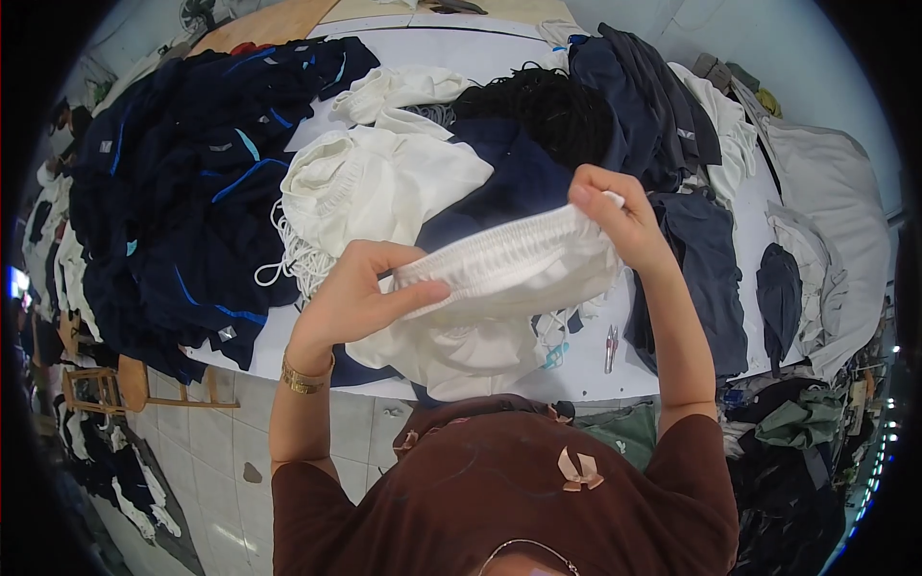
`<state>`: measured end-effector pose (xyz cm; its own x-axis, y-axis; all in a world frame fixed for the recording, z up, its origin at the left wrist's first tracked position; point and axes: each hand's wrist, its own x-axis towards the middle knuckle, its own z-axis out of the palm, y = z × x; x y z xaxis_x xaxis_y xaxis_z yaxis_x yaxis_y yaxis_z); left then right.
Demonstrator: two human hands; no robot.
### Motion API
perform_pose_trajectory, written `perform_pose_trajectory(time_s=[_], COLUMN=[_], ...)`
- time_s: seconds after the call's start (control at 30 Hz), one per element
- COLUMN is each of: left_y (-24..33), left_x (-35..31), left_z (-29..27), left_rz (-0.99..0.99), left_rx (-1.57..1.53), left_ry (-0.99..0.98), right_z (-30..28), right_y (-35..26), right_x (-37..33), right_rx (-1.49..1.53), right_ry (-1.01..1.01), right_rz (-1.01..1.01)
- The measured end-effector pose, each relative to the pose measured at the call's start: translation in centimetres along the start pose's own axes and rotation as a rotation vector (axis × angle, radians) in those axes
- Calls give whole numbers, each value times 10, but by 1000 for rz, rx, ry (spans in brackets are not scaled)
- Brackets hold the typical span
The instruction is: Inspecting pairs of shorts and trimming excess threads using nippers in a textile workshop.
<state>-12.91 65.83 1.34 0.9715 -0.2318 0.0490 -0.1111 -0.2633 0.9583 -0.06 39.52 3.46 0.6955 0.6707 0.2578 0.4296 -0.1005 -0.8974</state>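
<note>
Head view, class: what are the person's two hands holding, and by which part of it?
Both hands hold a white garment by its gathered elastic waistband: the left hand grips the band's left end, the right hand pinches its right end, stretching it above the table.

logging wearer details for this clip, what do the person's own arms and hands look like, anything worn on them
Both forearms are bare. Short dark brown sleeves end above the elbows. The left hand has a gold bracelet at the wrist. The right hand wears nothing visible: no gloves, no watch.
</note>
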Motion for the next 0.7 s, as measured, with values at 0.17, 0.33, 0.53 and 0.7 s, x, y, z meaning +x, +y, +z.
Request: perform_pose_trajectory(time_s=[0.17,0.33,0.53,0.7], left_y=[-5,-1,1,6], left_x=[7,14,4,-10], left_z=[10,22,31,-8], left_rz=[43,63,-95,79], left_rx=[132,178,-167,103], left_ry=[-12,-47,104,364], right_z=[17,38,47,12], right_y=[-11,-16,-6,28], right_x=[5,19,32,28], right_rx=[-98,-47,-4,260], right_ry=[-134,-404,-356,-358], right_rz=[-36,13,80,157])
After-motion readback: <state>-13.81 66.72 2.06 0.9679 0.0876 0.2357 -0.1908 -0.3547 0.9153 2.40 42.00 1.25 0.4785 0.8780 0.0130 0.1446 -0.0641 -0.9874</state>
